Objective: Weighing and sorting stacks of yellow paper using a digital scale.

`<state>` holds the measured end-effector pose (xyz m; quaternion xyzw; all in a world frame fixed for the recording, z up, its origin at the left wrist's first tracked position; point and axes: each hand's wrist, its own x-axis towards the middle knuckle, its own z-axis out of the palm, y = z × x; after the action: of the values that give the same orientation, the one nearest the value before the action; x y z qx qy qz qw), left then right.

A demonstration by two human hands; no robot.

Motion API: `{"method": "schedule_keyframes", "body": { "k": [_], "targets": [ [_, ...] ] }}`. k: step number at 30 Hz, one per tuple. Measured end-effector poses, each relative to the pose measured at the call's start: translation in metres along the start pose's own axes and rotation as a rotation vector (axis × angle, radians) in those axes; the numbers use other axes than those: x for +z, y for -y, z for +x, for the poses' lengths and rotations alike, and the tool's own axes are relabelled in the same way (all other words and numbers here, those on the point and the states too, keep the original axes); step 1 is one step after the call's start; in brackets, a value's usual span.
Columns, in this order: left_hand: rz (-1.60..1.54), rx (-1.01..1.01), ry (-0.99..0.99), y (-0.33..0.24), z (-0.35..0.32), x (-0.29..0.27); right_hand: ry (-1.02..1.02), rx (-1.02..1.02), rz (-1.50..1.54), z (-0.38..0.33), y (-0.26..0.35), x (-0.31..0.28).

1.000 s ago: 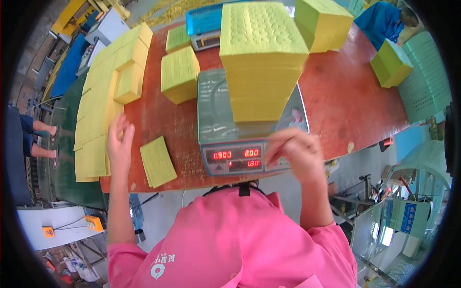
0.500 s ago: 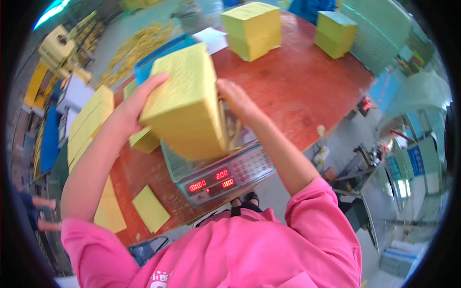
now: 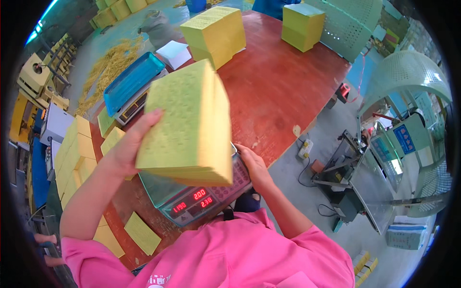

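Observation:
A thick block of yellow paper sheets (image 3: 180, 120) is tilted above the digital scale (image 3: 165, 204), its top sheet greenish and textured. My left hand (image 3: 129, 149) grips its left side, thumb over the top face. The block hides most of the scale's pan, while the red-lit display and part of the keypad show in front. My right hand (image 3: 254, 168) is by the scale's right end, with curled fingers partly behind the block; what they hold is hidden, though a small shiny bit shows at the fingertips. A thin yellow sheaf (image 3: 142, 234) lies left of the scale.
On the red table (image 3: 273, 96) stand two tall yellow paper blocks (image 3: 216, 38) (image 3: 302, 28) at the far side. A second scale with a blue tray (image 3: 134, 81) and a white paper stack (image 3: 174, 54) are far left. Yellow stacks (image 3: 72, 153) line the left edge. A metal machine (image 3: 370, 192) stands right.
My right hand has come down off the block's right side to the scale's right end. The block has tipped, showing more of its top, and the scale's red digits have changed.

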<state>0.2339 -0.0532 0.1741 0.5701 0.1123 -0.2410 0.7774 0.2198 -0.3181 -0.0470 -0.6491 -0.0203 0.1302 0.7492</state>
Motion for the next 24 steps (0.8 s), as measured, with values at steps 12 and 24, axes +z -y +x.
{"method": "schedule_keyframes", "body": {
  "k": [12,24],
  "targets": [
    [-0.084,0.083,0.224,-0.006,0.197,0.127,0.055,0.085,0.404,0.142,0.080,-0.181],
    [-0.049,-0.010,-0.133,-0.058,0.519,0.239,-0.439,-0.242,0.186,0.419,0.117,-0.360]
  ]
}}
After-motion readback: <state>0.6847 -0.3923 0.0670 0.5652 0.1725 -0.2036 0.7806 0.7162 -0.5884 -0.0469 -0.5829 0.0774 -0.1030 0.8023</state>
